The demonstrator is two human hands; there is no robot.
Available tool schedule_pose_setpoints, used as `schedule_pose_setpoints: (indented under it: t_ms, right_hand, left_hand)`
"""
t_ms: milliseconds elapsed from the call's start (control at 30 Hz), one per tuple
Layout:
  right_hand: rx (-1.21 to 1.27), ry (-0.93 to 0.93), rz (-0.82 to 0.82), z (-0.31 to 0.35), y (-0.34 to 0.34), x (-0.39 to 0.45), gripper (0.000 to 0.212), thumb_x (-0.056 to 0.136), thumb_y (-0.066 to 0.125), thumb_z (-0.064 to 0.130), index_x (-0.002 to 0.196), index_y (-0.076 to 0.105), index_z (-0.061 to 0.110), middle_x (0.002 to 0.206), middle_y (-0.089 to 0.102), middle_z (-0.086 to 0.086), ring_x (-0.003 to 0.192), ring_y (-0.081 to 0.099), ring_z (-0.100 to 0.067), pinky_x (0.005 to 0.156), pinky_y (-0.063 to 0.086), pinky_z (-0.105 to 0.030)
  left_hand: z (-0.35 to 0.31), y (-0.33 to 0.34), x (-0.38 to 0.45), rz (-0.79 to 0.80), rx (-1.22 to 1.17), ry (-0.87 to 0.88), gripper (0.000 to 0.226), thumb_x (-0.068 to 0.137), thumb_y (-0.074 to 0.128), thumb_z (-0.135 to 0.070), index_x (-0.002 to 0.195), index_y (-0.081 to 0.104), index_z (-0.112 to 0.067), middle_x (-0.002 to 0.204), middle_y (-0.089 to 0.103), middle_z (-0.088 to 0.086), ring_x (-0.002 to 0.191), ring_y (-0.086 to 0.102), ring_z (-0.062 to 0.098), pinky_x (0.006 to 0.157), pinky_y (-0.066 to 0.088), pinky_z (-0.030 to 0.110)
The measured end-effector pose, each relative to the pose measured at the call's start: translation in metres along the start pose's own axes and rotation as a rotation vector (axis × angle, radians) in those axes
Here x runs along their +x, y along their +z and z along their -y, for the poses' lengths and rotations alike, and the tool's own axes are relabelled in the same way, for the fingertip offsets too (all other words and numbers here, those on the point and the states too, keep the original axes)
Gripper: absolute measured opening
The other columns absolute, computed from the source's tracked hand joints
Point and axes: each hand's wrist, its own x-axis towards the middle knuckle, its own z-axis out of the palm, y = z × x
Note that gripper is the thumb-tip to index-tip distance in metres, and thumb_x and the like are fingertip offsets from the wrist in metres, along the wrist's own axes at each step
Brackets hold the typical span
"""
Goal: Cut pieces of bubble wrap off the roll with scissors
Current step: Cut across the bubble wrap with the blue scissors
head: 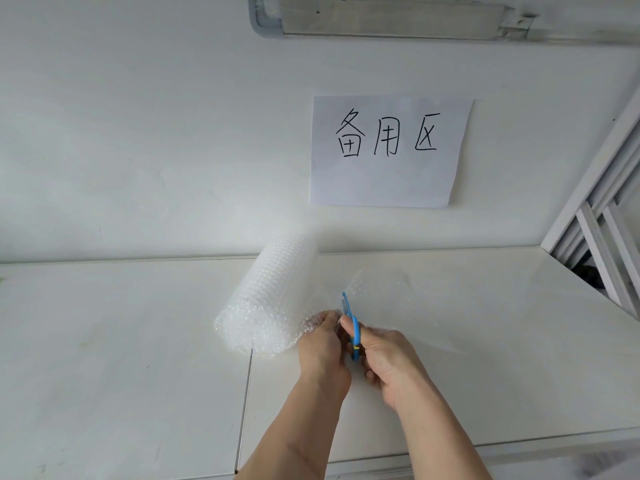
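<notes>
One white table (121,341) meets a white wall (138,133), seemingly seamed.

Two bare forearms enter from the bottom edge, both uncovered as far as the frame shows; no sleeve edge in view. Left hand (323,355) and right hand (391,362): bare, ungloved. Fingers short-nailed where nails show, unpainted as far as can be told. Faint crease lines visible across the left forearm. Rest of the body out of frame.
</notes>
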Motion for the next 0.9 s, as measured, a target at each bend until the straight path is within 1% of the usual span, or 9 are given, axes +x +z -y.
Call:
schedule_pose_setpoints:
  t_ms: [100,200,267,433,500,567,700,800,900]
  right_hand:
    - [-0.018,-0.027,0.033,-0.001,0.002,-0.006,0.037,0.076,0.077,0.050,0.069,0.066,0.015,0.065,0.046,-0.007,0.045,0.032,-0.015,0.042,0.027,-0.022]
    - [-0.062,-0.063,0.066,0.000,0.005,-0.011,0.039,0.083,0.073,0.047,0.072,0.062,0.012,0.059,0.053,-0.006,0.041,0.043,-0.015,0.040,0.036,-0.018]
    - [-0.074,-0.071,0.060,0.001,0.005,-0.013,0.040,0.085,0.070,0.048,0.073,0.061,0.011,0.059,0.055,-0.007,0.042,0.046,-0.016,0.042,0.040,-0.019]
    - [-0.035,-0.088,0.008,0.000,0.005,-0.009,0.037,0.081,0.074,0.048,0.074,0.065,0.012,0.054,0.050,0.001,0.041,0.041,-0.013,0.045,0.036,-0.023]
    - [-0.032,-0.083,0.020,0.001,0.006,-0.008,0.036,0.080,0.075,0.047,0.073,0.066,0.013,0.056,0.051,0.001,0.043,0.042,-0.013,0.047,0.037,-0.024]
    - [-0.036,-0.057,0.026,0.002,0.005,-0.008,0.036,0.078,0.076,0.049,0.072,0.068,0.014,0.058,0.053,0.000,0.045,0.043,-0.013,0.050,0.039,-0.024]
    - [-0.035,-0.003,0.041,0.008,0.002,-0.008,0.034,0.074,0.077,0.051,0.071,0.072,0.018,0.061,0.055,-0.001,0.045,0.038,-0.012,0.048,0.038,-0.023]
    - [-0.037,0.018,0.034,0.009,-0.002,-0.010,0.033,0.073,0.079,0.049,0.072,0.069,0.018,0.062,0.053,-0.002,0.043,0.035,-0.012,0.046,0.038,-0.023]
    - [-0.101,0.004,0.030,0.008,-0.006,-0.012,0.038,0.069,0.080,0.054,0.074,0.068,0.018,0.066,0.051,-0.004,0.043,0.034,-0.012,0.047,0.040,-0.024]
  left_hand:
    - [0.001,0.000,0.003,-0.010,-0.007,-0.006,0.026,0.093,0.054,-0.005,0.067,0.055,-0.010,0.053,0.051,0.003,0.049,0.046,0.017,0.045,0.038,0.024]
    - [0.002,-0.003,0.005,-0.006,0.024,-0.027,0.028,0.089,0.054,-0.005,0.063,0.048,-0.014,0.048,0.046,0.003,0.039,0.042,0.018,0.038,0.033,0.021]
    - [0.002,-0.004,0.005,0.008,0.038,-0.024,0.025,0.088,0.054,-0.005,0.066,0.051,-0.015,0.048,0.048,0.003,0.037,0.042,0.017,0.037,0.033,0.019]
    - [0.005,-0.004,0.002,0.033,0.013,-0.005,0.017,0.091,0.052,-0.005,0.074,0.055,-0.007,0.056,0.058,0.011,0.039,0.050,0.022,0.039,0.037,0.023]
    - [0.005,-0.003,0.002,0.037,0.003,0.002,0.020,0.091,0.051,-0.005,0.072,0.053,-0.007,0.049,0.052,0.007,0.035,0.046,0.020,0.039,0.035,0.023]
    - [0.006,-0.003,0.003,0.034,-0.006,0.000,0.020,0.091,0.053,-0.007,0.071,0.053,-0.007,0.048,0.049,0.006,0.037,0.042,0.019,0.041,0.035,0.024]
    - [0.009,-0.005,0.009,0.016,-0.025,0.006,0.019,0.092,0.059,-0.018,0.087,0.063,0.000,0.060,0.057,0.010,0.047,0.045,0.021,0.047,0.038,0.027]
    - [0.010,-0.005,0.011,0.015,-0.054,0.024,0.022,0.094,0.058,-0.019,0.098,0.064,0.002,0.068,0.066,0.012,0.054,0.057,0.022,0.050,0.043,0.027]
    - [0.008,-0.004,0.009,0.026,-0.075,0.045,0.017,0.095,0.056,-0.014,0.102,0.061,0.000,0.062,0.064,0.009,0.049,0.056,0.020,0.043,0.041,0.025]
